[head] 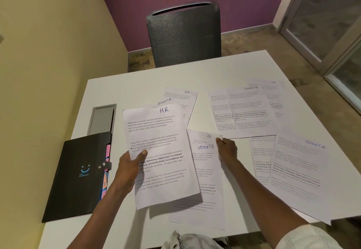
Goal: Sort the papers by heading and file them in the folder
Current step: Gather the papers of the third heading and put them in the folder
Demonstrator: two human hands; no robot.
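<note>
Several loose papers (252,110) lie spread across the surface (136,88), beyond and right of both hands; folder (78,172) sits closed just left of the left hand (129,170). Sorting step, filing not started. Left hand grips the HR sheet (160,151), thumb on top. Right hand (226,149) pinches another HR sheet's (207,137) top corner. Next: stack HR together.

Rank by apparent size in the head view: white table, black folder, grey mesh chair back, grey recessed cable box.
1. White table
2. Black folder and grey mesh chair back: alike; chair is farther, so unsure
3. Grey recessed cable box
</note>
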